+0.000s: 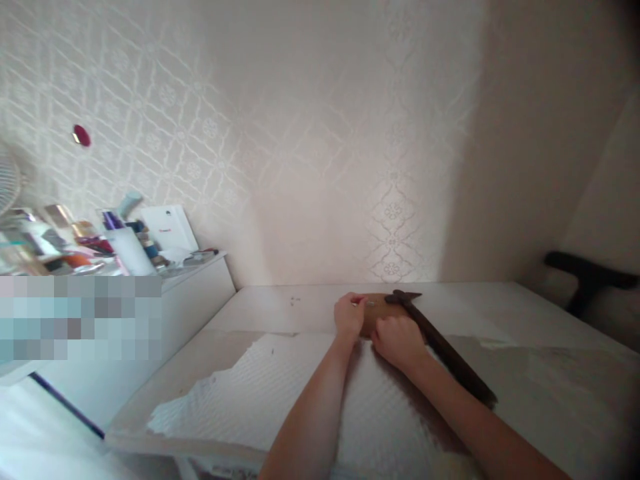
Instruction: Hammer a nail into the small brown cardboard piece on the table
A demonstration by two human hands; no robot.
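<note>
A brown board (pixel 376 308), wooden in look, lies on the white table with a few small shiny bits on it. My left hand (pixel 349 319) is at the board's left edge, thumb and fingertips pressed together; whatever they pinch is too small to make out. Over the near part of the board, my right hand (pixel 399 339) is curled closed, its fingertips hidden. Just right of the right hand lies a hammer (pixel 447 357), its dark head resting at the board's far right corner and its long handle slanting toward me.
A quilted white sheet (pixel 250 387) with torn edges covers part of the table (pixel 545 373). Small dark bits lie near the patterned wall (pixel 320 167). On the left stands a white cabinet (pixel 195 300) crowded with bottles and a white box (pixel 170 228). A black T-shaped piece (pixel 585 270) stands right.
</note>
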